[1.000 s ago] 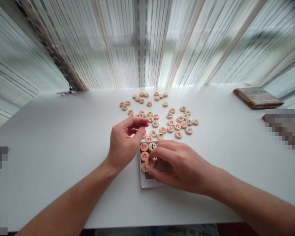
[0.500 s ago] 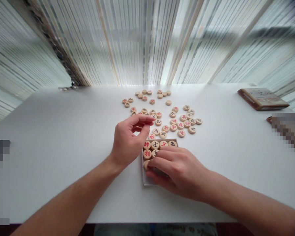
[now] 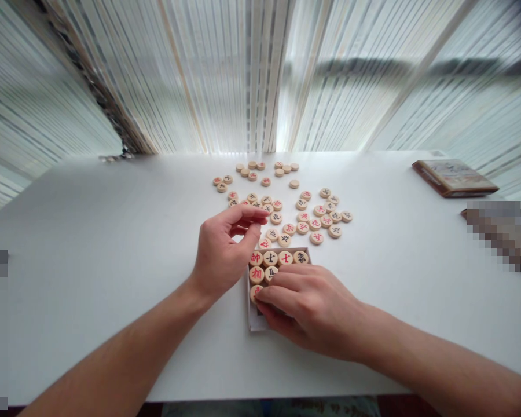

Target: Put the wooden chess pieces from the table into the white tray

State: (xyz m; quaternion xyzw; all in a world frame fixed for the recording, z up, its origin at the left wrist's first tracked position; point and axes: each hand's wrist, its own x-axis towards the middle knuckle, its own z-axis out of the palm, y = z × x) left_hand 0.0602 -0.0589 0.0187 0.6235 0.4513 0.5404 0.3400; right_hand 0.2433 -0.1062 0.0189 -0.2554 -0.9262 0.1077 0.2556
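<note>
A shallow open box [image 3: 252, 318] lies on the white table in front of me, with rows of round wooden xiangqi pieces set face up in it. My right hand [image 3: 310, 304] is over the box, covering much of its right side. Its fingertips close on the right edge of a red-lettered xiangqi piece [image 3: 255, 293] at the start of the third row. My left hand [image 3: 226, 243] hovers by the box's far left corner. Its fingers are curved, thumb and index apart, and no piece shows between them. Beyond it, loose xiangqi pieces [image 3: 303, 227] lie scattered, some partly hidden by this hand.
At the far right of the table [image 3: 113, 243] rests a flat decorated box [image 3: 458, 178]. Nearer on the right is another brown-edged item [image 3: 471, 219], mostly pixelated. Striped string curtains [image 3: 226, 75] hang behind the far edge.
The piece under my right fingertips now shows more of its red character at the left of the third row. My left hand has kept its pose. The view has shifted slightly.
</note>
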